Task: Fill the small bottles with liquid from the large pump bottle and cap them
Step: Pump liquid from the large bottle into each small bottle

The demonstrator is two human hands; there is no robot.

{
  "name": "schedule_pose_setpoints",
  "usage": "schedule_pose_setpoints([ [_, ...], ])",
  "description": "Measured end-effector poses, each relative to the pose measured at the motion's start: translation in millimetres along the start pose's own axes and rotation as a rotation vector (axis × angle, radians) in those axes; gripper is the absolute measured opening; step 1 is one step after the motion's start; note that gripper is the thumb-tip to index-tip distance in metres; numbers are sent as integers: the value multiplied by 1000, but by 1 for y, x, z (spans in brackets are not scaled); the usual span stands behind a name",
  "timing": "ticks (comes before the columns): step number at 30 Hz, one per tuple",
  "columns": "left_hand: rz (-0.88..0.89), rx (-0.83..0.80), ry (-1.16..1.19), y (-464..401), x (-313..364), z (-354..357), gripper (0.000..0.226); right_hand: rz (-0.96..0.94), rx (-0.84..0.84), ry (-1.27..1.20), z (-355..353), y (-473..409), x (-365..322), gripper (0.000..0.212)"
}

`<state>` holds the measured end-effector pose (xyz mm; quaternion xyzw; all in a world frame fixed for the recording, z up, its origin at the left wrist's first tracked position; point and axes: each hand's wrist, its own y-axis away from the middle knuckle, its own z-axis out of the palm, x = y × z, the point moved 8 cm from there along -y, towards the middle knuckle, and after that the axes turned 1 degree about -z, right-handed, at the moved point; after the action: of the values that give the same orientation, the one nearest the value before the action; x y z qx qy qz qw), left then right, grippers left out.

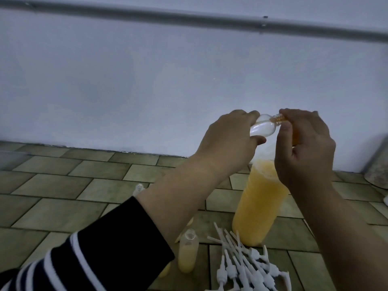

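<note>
My left hand point(228, 139) grips a small clear bottle point(118, 129) tilted on its side, its threaded neck pointing right. My right hand point(304, 148) curls over the pump head of the large bottle point(260, 202), which stands on the tiled floor filled with yellow-orange liquid; the pump itself is mostly hidden under my fingers. The small bottle's neck meets an orange spout at my right fingertips. A small uncapped bottle point(188, 252), partly filled with yellow liquid, stands on the floor below my left forearm. Another empty small bottle point(139, 189) peeks out behind my left arm.
Several white pump caps with long dip tubes point(245, 263) lie in a pile on the floor in front of the large bottle. A white wall rises behind. A grey container point(378, 164) stands at the right edge. The floor is green-grey tile.
</note>
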<state>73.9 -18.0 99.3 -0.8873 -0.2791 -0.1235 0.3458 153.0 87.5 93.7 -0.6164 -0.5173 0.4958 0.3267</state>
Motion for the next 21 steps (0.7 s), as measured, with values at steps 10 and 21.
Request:
schedule_pose_setpoints([
  [10, 5, 31, 6, -4, 5, -9, 44, -47, -26, 13, -9, -11, -11, 52],
  [21, -12, 25, 11, -1, 3, -4, 45, -23, -79, 1, -7, -9, -7, 53],
])
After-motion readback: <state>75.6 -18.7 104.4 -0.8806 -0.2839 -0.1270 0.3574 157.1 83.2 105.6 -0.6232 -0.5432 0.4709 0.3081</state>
